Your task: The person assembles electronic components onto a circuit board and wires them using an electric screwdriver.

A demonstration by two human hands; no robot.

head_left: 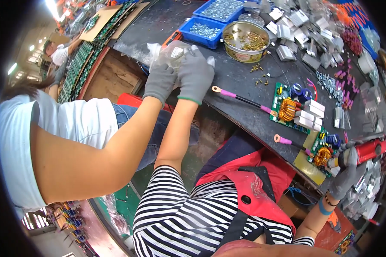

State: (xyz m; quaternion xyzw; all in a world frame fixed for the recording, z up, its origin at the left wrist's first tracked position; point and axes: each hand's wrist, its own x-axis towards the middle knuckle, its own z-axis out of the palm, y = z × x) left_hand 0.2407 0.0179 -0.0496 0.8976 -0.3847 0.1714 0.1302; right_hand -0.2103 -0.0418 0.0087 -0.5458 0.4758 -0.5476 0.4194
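Note:
My left hand [196, 75], in a grey glove with a green cuff, reaches to the table's front edge at the upper left. Its fingers close on a clear plastic bag [174, 52] with a white label; what is inside is hard to make out. A co-worker's grey-gloved hand [161, 81] is on the same bag, right beside mine. Far to the right, my gloved right hand [345, 175] grips a red power tool [369, 152]. Its front end is close to a green circuit board [322, 150] with a copper coil. A second circuit board [287, 107] with a pink-sleeved cable lies farther back.
Two blue bins [201, 32] of small metal hardware and a round tin [245, 41] of brass screws stand at the back. Silver heat sinks [298, 32] are heaped at the back right. The co-worker sits close on my left, next to stacked circuit boards [79, 70].

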